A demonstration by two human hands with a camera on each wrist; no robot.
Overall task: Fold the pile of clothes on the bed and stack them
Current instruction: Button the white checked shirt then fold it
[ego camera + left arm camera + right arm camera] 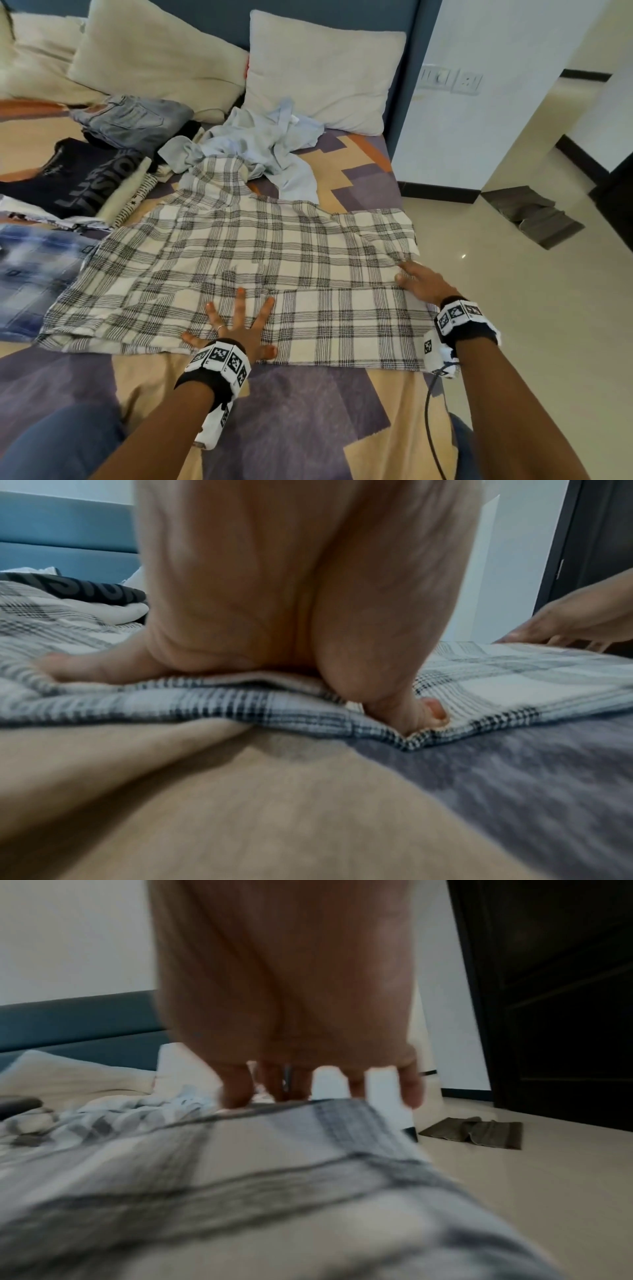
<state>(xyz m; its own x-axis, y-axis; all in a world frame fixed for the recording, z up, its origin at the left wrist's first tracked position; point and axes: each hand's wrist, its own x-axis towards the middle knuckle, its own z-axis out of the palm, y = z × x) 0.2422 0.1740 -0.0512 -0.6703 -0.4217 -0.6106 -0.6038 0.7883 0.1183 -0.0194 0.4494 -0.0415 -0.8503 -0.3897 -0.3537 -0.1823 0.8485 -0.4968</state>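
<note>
A white and black plaid shirt (239,260) lies spread flat across the bed (308,411). My left hand (236,329) presses on its near hem with fingers spread wide; in the left wrist view the palm (291,601) bears down on the plaid cloth (514,674). At the shirt's right edge my right hand (419,279) lies with straight fingers on the fabric. In the right wrist view its fingers (236,1091) point down onto the plaid cloth (240,1177). A crumpled light blue shirt (263,144) lies beyond.
Folded clothes sit at the left: a dark printed T-shirt (78,178), pale jeans (133,120) and blue denim (30,274). Two pillows (322,68) lean on the blue headboard (342,13). The bed's right edge drops to a tiled floor (531,308) with a grey mat (534,216).
</note>
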